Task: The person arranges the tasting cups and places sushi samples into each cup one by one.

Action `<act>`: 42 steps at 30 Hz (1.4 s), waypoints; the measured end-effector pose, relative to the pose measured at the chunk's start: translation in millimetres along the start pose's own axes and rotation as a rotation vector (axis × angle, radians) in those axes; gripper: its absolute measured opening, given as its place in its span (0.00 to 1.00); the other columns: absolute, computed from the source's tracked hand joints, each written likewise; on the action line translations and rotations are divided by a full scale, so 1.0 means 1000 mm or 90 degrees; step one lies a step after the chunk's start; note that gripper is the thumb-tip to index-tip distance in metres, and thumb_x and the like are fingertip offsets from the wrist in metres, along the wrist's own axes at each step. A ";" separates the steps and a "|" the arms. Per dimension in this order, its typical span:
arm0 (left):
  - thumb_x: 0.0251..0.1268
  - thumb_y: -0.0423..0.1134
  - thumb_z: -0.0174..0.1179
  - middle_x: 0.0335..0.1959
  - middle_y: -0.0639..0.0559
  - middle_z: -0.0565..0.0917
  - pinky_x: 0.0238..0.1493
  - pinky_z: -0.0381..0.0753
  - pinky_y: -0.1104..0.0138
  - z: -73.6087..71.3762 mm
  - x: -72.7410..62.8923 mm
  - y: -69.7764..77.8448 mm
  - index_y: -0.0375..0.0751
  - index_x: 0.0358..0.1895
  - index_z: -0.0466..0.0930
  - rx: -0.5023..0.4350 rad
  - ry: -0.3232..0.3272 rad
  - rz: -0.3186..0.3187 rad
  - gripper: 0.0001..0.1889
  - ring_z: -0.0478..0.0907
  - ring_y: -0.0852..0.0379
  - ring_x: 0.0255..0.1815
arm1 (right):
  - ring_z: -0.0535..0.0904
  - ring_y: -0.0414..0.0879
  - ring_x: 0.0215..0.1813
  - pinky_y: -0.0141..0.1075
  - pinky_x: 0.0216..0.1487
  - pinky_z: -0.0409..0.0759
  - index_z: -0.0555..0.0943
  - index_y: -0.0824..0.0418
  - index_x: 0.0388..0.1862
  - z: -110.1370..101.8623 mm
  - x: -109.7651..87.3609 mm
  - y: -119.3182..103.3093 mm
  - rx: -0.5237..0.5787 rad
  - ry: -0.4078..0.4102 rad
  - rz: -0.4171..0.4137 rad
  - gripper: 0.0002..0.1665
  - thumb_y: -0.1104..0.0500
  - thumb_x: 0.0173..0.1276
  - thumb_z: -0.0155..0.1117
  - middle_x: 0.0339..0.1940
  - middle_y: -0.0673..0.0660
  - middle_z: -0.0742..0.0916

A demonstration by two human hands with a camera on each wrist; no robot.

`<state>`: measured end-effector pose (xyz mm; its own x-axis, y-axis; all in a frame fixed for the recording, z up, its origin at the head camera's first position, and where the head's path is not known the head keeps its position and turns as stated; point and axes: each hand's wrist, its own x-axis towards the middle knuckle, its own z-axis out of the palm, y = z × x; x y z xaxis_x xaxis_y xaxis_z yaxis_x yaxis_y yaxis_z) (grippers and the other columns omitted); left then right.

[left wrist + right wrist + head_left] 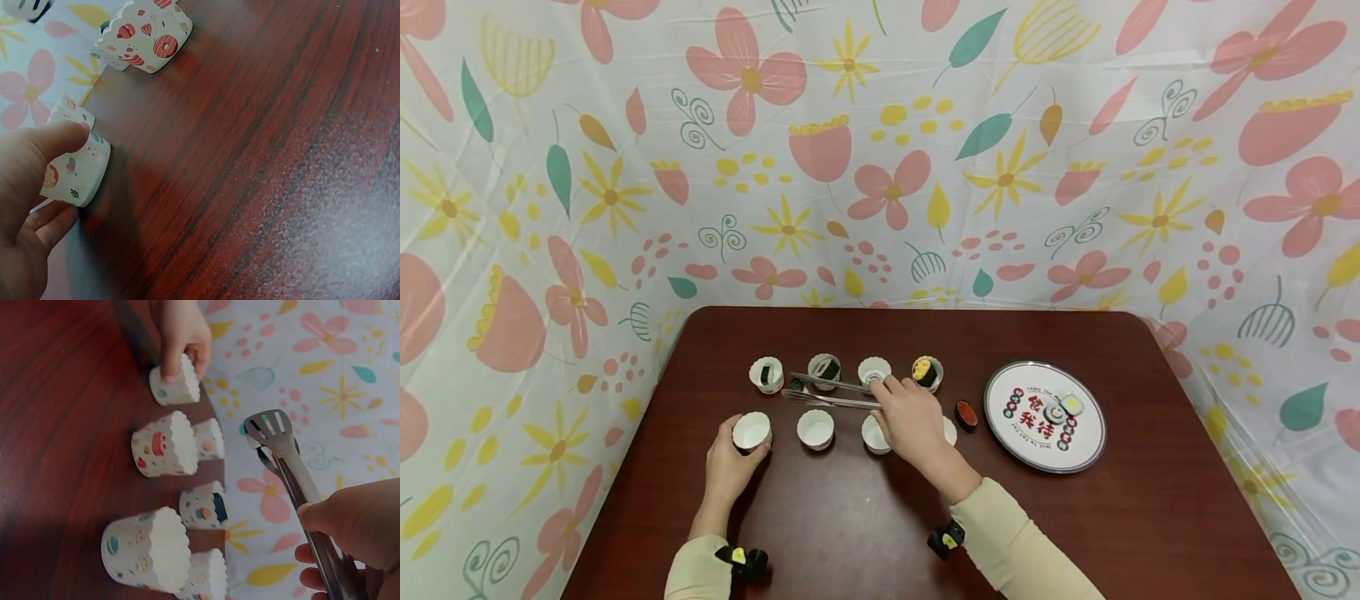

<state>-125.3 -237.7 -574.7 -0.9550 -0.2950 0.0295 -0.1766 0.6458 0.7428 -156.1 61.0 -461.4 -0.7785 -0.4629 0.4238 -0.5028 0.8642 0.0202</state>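
Note:
My left hand (730, 462) holds a white paper baking cup (78, 172) at the front left, thumb on its side. My right hand (913, 421) grips metal tongs (303, 487) with slotted ends pointing left over the cups. A small white-and-dark piece (252, 441) shows between the tong ends, mostly hidden by them. Beneath the tongs stands a back-row cup with a dark-wrapped sushi piece (826, 370). To its left, another cup holds a white piece with a dark band (765, 374). The cup (816, 430) beside my left hand stands upright.
More cups (876, 436) stand in two rows; one at the back holds yellow-topped sushi (924, 372). A red-topped sushi piece (966, 414) lies on the brown table (850, 533). At right, a white plate (1082, 442) bears sushi pieces (1070, 405). A flowered cloth (891, 192) hangs behind.

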 end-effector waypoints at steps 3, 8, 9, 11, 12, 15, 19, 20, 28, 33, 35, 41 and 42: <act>0.45 0.40 0.70 0.57 0.34 0.72 0.53 0.68 0.45 0.000 0.001 0.000 0.38 0.62 0.63 0.001 0.002 0.003 0.38 0.69 0.37 0.57 | 0.76 0.49 0.33 0.39 0.29 0.74 0.75 0.54 0.41 0.005 0.004 -0.007 -0.001 -0.010 -0.006 0.19 0.51 0.53 0.69 0.34 0.51 0.80; 0.45 0.40 0.70 0.57 0.34 0.72 0.53 0.68 0.45 0.000 0.001 0.000 0.38 0.62 0.63 0.002 0.002 0.000 0.38 0.69 0.37 0.58 | 0.78 0.49 0.35 0.38 0.28 0.74 0.74 0.54 0.40 0.012 0.012 -0.020 -0.004 -0.018 -0.018 0.18 0.50 0.54 0.69 0.35 0.51 0.80; 0.45 0.41 0.70 0.57 0.35 0.72 0.53 0.68 0.45 0.000 0.001 -0.001 0.38 0.62 0.63 0.001 0.000 -0.001 0.38 0.69 0.37 0.58 | 0.78 0.49 0.35 0.38 0.29 0.74 0.74 0.53 0.40 0.014 0.013 -0.023 -0.005 -0.020 -0.019 0.18 0.50 0.53 0.69 0.34 0.51 0.80; 0.46 0.41 0.70 0.57 0.35 0.72 0.53 0.68 0.45 0.000 0.001 -0.001 0.39 0.62 0.63 0.003 -0.003 -0.003 0.38 0.69 0.37 0.58 | 0.78 0.48 0.36 0.38 0.30 0.75 0.74 0.53 0.40 0.016 0.015 -0.029 -0.002 -0.022 -0.026 0.18 0.49 0.53 0.69 0.34 0.50 0.80; 0.46 0.41 0.70 0.57 0.35 0.72 0.53 0.68 0.45 0.000 0.001 -0.001 0.39 0.62 0.63 0.003 -0.004 -0.003 0.38 0.69 0.37 0.57 | 0.78 0.48 0.36 0.37 0.30 0.75 0.74 0.52 0.40 0.018 0.016 -0.032 -0.001 -0.023 -0.030 0.18 0.49 0.53 0.68 0.33 0.50 0.80; 0.46 0.42 0.70 0.57 0.36 0.73 0.51 0.69 0.46 0.000 0.002 -0.001 0.39 0.62 0.63 0.002 -0.005 -0.004 0.38 0.71 0.38 0.56 | 0.77 0.47 0.34 0.36 0.31 0.76 0.74 0.52 0.39 0.022 0.017 -0.040 0.003 -0.017 -0.045 0.17 0.50 0.53 0.69 0.31 0.49 0.79; 0.47 0.42 0.69 0.56 0.36 0.73 0.50 0.70 0.47 0.001 0.002 -0.002 0.39 0.63 0.62 0.005 -0.012 -0.008 0.38 0.71 0.39 0.54 | 0.76 0.47 0.33 0.36 0.30 0.75 0.74 0.51 0.38 0.028 0.017 -0.047 0.009 -0.015 -0.056 0.18 0.51 0.52 0.69 0.32 0.49 0.79; 0.48 0.42 0.69 0.57 0.36 0.73 0.49 0.70 0.47 0.001 0.002 -0.002 0.39 0.63 0.61 0.007 -0.015 -0.009 0.38 0.71 0.39 0.54 | 0.76 0.46 0.33 0.36 0.30 0.74 0.74 0.51 0.38 0.029 0.017 -0.049 0.007 -0.017 -0.057 0.18 0.50 0.52 0.70 0.32 0.49 0.79; 0.47 0.42 0.69 0.56 0.36 0.73 0.51 0.70 0.47 0.000 0.001 -0.001 0.39 0.62 0.63 0.003 -0.002 -0.006 0.38 0.71 0.38 0.55 | 0.76 0.45 0.35 0.36 0.30 0.74 0.73 0.51 0.39 0.037 0.016 -0.056 0.002 -0.056 -0.058 0.17 0.49 0.54 0.69 0.33 0.48 0.79; 0.46 0.43 0.70 0.56 0.36 0.74 0.53 0.69 0.47 0.000 -0.001 0.000 0.39 0.61 0.64 -0.001 0.010 -0.001 0.37 0.71 0.38 0.56 | 0.76 0.46 0.34 0.36 0.29 0.73 0.73 0.50 0.40 0.042 0.015 -0.059 0.005 -0.058 -0.060 0.18 0.49 0.54 0.69 0.33 0.48 0.79; 0.46 0.43 0.70 0.56 0.36 0.74 0.53 0.68 0.47 0.000 -0.001 0.000 0.39 0.61 0.64 0.001 0.012 0.001 0.37 0.71 0.38 0.56 | 0.76 0.46 0.34 0.36 0.29 0.73 0.74 0.50 0.40 0.044 0.015 -0.061 0.004 -0.058 -0.061 0.18 0.49 0.54 0.68 0.33 0.48 0.79; 0.45 0.42 0.71 0.56 0.36 0.75 0.54 0.68 0.46 0.001 -0.001 -0.001 0.39 0.60 0.65 0.003 0.026 0.012 0.37 0.71 0.37 0.57 | 0.77 0.46 0.34 0.36 0.29 0.73 0.74 0.50 0.42 0.047 0.013 -0.063 0.001 -0.062 -0.062 0.18 0.49 0.54 0.68 0.33 0.48 0.79; 0.45 0.42 0.71 0.55 0.35 0.75 0.53 0.68 0.46 0.002 -0.001 -0.001 0.39 0.60 0.65 0.003 0.030 0.013 0.37 0.71 0.37 0.56 | 0.77 0.45 0.35 0.36 0.29 0.73 0.74 0.50 0.42 0.047 0.013 -0.063 -0.003 -0.064 -0.061 0.19 0.49 0.54 0.68 0.34 0.48 0.79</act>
<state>-124.8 -236.8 -576.4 -0.9462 -0.3147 0.0756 -0.1588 0.6548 0.7390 -152.2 -8.4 -499.5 -0.7610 -0.5604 0.3268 -0.5752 0.8158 0.0597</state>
